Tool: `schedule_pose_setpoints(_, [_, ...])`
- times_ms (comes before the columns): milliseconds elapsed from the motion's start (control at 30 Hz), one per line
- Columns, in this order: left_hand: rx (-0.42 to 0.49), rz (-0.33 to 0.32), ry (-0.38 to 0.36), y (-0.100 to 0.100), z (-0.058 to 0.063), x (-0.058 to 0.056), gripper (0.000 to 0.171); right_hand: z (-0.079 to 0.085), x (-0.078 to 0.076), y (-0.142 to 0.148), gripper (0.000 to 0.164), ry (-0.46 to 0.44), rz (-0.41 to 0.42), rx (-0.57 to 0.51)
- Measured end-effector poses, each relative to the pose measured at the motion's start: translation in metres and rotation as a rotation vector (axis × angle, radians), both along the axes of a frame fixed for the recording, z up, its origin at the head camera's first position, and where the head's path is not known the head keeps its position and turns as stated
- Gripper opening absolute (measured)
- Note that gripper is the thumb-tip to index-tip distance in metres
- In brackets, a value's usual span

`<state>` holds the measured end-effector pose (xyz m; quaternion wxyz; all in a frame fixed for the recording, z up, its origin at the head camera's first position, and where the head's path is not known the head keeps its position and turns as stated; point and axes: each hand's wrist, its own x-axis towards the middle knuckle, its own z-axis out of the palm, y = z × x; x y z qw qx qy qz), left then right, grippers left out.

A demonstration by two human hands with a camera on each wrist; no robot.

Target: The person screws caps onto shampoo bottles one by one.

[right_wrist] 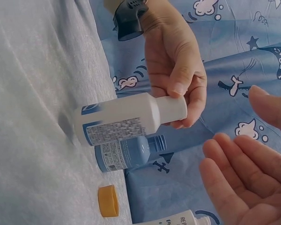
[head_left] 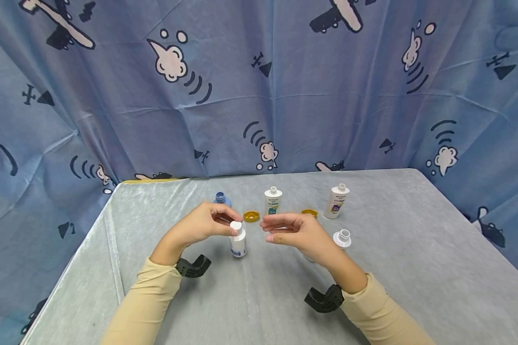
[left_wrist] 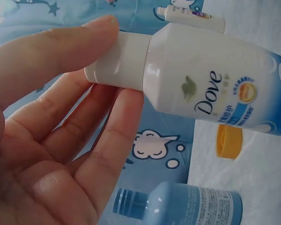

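My left hand (head_left: 200, 223) pinches the white cap (left_wrist: 126, 61) of a white and blue Dove bottle (head_left: 238, 245) between thumb and fingers. The bottle is upright, its lower part over the grey cloth near the middle. To the right of it my right hand (head_left: 295, 232) hovers with fingers loosely extended and nothing in them. In the right wrist view, its fingers (right_wrist: 246, 173) stand apart from the bottle. Behind the left hand is an uncapped blue bottle (left_wrist: 196, 204), partly hidden in the head view.
Behind the hands lie two yellow caps, one left (head_left: 251, 216) and one right (head_left: 309, 212). Open white bottles stand at the back centre (head_left: 272, 200) and back right (head_left: 337, 201). Another open white bottle (head_left: 343, 238) is partly hidden behind the right arm. A patterned blue curtain (head_left: 250, 96) hangs behind the table.
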<state>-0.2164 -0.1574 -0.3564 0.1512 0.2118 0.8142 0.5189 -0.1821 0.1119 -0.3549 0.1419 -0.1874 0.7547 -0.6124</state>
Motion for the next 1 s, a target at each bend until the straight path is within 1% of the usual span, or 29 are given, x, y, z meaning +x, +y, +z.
schedule_pose_setpoints(233, [-0.022,0.013,-0.029,-0.002,-0.005,-0.004,0.037,0.0,0.001,0.0,0.049,-0.008,0.004,0.004])
schedule_pose_setpoints(467, [-0.042,-0.012,-0.039,-0.003,-0.008,-0.005,0.038,0.001,0.001,-0.001,0.046,0.001,0.0,0.007])
schedule_pose_setpoints(733, [-0.022,-0.039,-0.074,-0.002,-0.01,-0.005,0.038,0.0,0.0,-0.001,0.046,-0.002,0.006,0.001])
schedule_pose_setpoints(1000, [-0.033,-0.066,-0.093,-0.003,-0.01,-0.004,0.037,0.001,0.0,0.0,0.046,0.003,0.006,-0.005])
